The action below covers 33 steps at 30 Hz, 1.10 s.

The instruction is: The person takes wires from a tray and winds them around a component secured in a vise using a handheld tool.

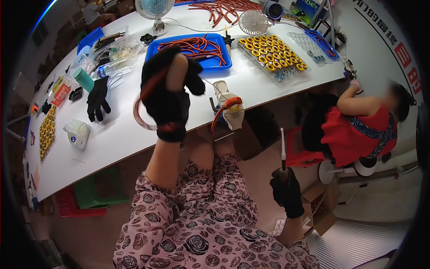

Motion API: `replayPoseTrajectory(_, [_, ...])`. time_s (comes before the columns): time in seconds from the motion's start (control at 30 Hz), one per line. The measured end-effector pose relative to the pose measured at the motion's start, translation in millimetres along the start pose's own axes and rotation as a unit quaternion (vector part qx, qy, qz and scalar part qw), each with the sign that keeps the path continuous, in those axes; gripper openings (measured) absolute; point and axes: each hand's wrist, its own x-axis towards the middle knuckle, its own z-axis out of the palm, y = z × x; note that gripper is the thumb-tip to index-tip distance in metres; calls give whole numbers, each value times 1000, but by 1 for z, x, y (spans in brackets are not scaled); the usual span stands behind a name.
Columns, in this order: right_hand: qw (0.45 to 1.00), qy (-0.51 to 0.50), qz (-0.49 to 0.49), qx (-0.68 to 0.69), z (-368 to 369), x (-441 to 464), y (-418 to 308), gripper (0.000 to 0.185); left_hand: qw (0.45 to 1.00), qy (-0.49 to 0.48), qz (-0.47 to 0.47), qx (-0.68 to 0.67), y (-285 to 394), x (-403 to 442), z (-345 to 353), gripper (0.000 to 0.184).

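Observation:
My left hand [168, 96], in a black glove with a bare digit showing, is raised over the table's front edge. It is closed on a red-orange wire [139, 117] that loops out beside the wrist; motion blurs it. Lower right, my gloved right hand [286, 193] is wrapped round the dark handle of a hand tool with a thin pale shaft [282, 145] pointing up. Between the hands, a pale holder [234, 119] at the table edge carries a ring core [233, 102] wound with orange wire, and a strand hangs from it.
A blue tray [188, 67] of red-orange wires lies behind my left hand, with yellow ring cores [273, 54] to its right. A black glove [98, 101], a tissue pack [77, 134] and a fan [154, 9] stand about. A person in red [358, 134] sits at right.

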Motion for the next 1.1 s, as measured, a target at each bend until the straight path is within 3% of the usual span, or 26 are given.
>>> replayPoseTrajectory(0.1, [996, -58, -31, -61, 5, 12, -14, 24, 994, 13, -101, 26, -23, 39, -24, 15])
replayPoseTrajectory(0.17, [985, -136, 73, -72, 11, 18, -37, 26, 986, -1, -167, 10, -49, 62, -40, 14])
replayPoseTrajectory(0.23, [980, -180, 68, -43, 18, 30, -43, 24, 979, -21, -203, -12, -93, 79, -60, 13])
replayPoseTrajectory(0.3, [973, -223, 62, -12, 28, 46, -45, 22, 934, 27, -349, -62, -141, 80, -77, 15])
replayPoseTrajectory(0.4, [956, -273, 81, 70, 44, 73, -45, 18, 834, 48, -492, -243, -190, 59, -99, 14])
replayPoseTrajectory(0.43, [955, -275, 53, 100, 50, 79, -49, 18, 847, -3, -496, -191, -202, 56, -105, 16])
replayPoseTrajectory(0.53, [951, -284, 27, 123, 59, 93, -70, 17, 828, 12, -504, -246, -219, 41, -115, 21])
replayPoseTrajectory(0.6, [949, -291, 33, 117, 57, 88, -75, 17, 768, -67, -531, -352, -225, 38, -121, 26])
replayPoseTrajectory(0.63, [954, -279, 65, 85, 54, 82, -72, 18, 768, -67, -532, -350, -228, 39, -125, 26])
replayPoseTrajectory(0.7, [958, -265, 95, 49, 51, 72, -54, 19, 751, -183, -481, -415, -233, 37, -127, 27])
replayPoseTrajectory(0.73, [966, -256, -17, -11, 54, 70, -32, 22, 750, -182, -483, -414, -221, 32, -120, 27])
replayPoseTrajectory(0.77, [959, -242, -132, -67, 57, 63, -17, 25, 811, -130, -460, -337, -204, 25, -117, 28])
replayPoseTrajectory(0.8, [959, -242, -136, -63, 58, 55, -14, 25, 864, -78, -426, -257, -178, 20, -108, 29])
replayPoseTrajectory(0.83, [968, -237, -68, -39, 55, 46, -13, 26, 893, -29, -430, -133, -150, 13, -88, 30])
replayPoseTrajectory(0.87, [973, -230, 3, -16, 50, 35, -13, 28, 926, -146, -340, 75, -112, 1, -63, 29])
replayPoseTrajectory(0.9, [972, -221, 76, 7, 45, 22, -11, 30, 876, -84, -463, 107, -70, -2, -35, 28])
replayPoseTrajectory(0.93, [958, -242, 139, 60, 35, 7, -7, 29, 923, -127, -359, 55, -72, -31, -43, 30])
replayPoseTrajectory(0.97, [938, -263, 198, 111, 22, -5, -1, 28, 919, -143, -289, 227, -55, -50, -31, 36])
replayPoseTrajectory(1.0, [938, -261, 199, 110, 8, -16, 10, 28, 898, -204, -141, 362, -41, -69, -19, 37])
replayPoseTrajectory(1.07, [871, -323, 237, 285, -16, -39, 29, 27, 791, -379, 0, 481, -37, -91, -8, 38])
replayPoseTrajectory(1.1, [872, -321, 235, 285, -21, -50, 29, 27, 734, -451, 68, 504, -39, -98, -8, 39])
